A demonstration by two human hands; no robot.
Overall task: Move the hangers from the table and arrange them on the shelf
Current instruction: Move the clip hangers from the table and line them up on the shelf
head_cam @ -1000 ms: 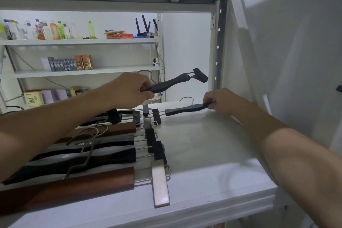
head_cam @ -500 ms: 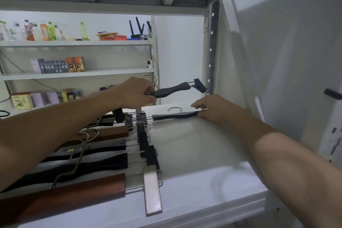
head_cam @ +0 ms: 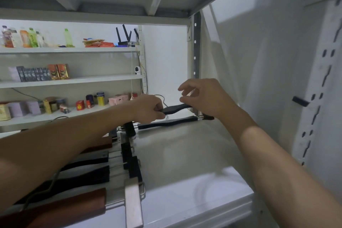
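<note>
Nearest, under the left arm, a row of hangers [head_cam: 88, 177] lies flat on the shelf [head_cam: 185, 200], brown and black ones side by side, clips pointing right. Just below both hands, one black hanger [head_cam: 166, 122] rests at the back of the shelf. The left hand [head_cam: 148, 108] grips a second black hanger [head_cam: 175, 107] in the air. The right hand [head_cam: 203, 96] hangs loose beside its far end, fingers bent, holding nothing. I think the held hanger could slip or tip, since only one hand has it. It might land crooked and bump the one below out of line
</note>
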